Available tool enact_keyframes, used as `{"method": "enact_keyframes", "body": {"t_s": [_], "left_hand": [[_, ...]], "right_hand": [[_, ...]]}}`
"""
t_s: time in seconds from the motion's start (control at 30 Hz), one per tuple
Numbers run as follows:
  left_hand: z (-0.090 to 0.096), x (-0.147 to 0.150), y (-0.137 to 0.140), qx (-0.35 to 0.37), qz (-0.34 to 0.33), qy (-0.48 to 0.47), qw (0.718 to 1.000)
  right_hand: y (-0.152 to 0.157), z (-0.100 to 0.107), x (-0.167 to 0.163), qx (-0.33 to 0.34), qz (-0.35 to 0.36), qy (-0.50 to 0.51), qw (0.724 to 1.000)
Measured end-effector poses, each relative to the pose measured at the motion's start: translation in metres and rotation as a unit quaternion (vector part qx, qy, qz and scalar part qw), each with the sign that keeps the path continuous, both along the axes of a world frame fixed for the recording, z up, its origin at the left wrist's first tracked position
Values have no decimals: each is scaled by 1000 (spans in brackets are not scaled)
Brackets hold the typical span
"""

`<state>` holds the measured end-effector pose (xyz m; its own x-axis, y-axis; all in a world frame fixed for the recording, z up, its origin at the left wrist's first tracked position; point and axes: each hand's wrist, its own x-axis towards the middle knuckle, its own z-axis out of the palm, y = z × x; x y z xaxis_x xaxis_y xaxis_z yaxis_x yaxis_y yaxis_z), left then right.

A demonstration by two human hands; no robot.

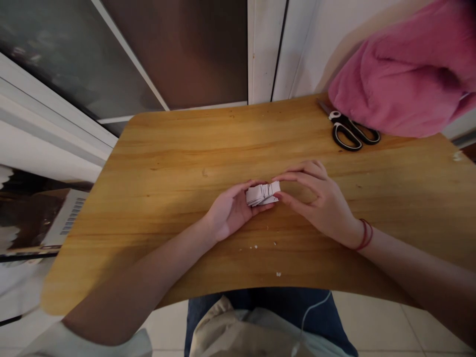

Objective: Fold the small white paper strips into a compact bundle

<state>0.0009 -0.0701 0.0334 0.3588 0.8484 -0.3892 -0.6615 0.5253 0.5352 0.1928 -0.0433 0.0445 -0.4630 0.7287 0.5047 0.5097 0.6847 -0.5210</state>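
Note:
A small stack of white paper slips with dark marks on some of them rests in my left hand. The fingers of that hand curl round the slips from below and behind, with the palm turned up. At the stack's right end, my right hand pinches the edge of the slips between thumb and fingertips. A red string bracelet circles my right wrist. Both hands are just above the middle of the wooden table. What is marked on the slips is too small to read.
Black-handled scissors lie at the table's back right, beside a pink fluffy cloth. Tiny white paper scraps are scattered near the front edge. A framed panel door stands behind the table. Left of it is a cardboard box.

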Motion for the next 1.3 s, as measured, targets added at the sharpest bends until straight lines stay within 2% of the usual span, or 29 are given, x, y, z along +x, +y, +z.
{"method": "enact_keyframes", "body": {"t_s": [0.2, 0.53, 0.67, 0.8, 0.93, 1.03, 1.2, 1.3], "left_hand": [[0, 0, 1, -10, 2, -11, 1000], [1, 1, 0, -19, 9, -3, 1000], [3, 0, 0, -28, 14, 6, 999], [4, 0, 0, -27, 11, 7, 1000], [3, 3, -2, -15, -1, -1, 1000], [3, 6, -4, -20, -9, -6, 1000], [2, 6, -3, -22, 12, 5, 1000], [1, 4, -1, -15, 14, 10, 1000]], "right_hand": [[1, 4, 3, 26, -10, 18, 999], [2, 9, 6, 25, -27, 46, 998], [0, 10, 7, 5, -47, 63, 997], [-4, 9, 7, 10, -66, 102, 993], [-6, 10, 6, 28, -53, 144, 988], [-7, 8, 3, 20, -40, 104, 994], [-11, -2, -5, -24, 13, -35, 999], [-10, -5, -6, -33, 7, -50, 998]]}}
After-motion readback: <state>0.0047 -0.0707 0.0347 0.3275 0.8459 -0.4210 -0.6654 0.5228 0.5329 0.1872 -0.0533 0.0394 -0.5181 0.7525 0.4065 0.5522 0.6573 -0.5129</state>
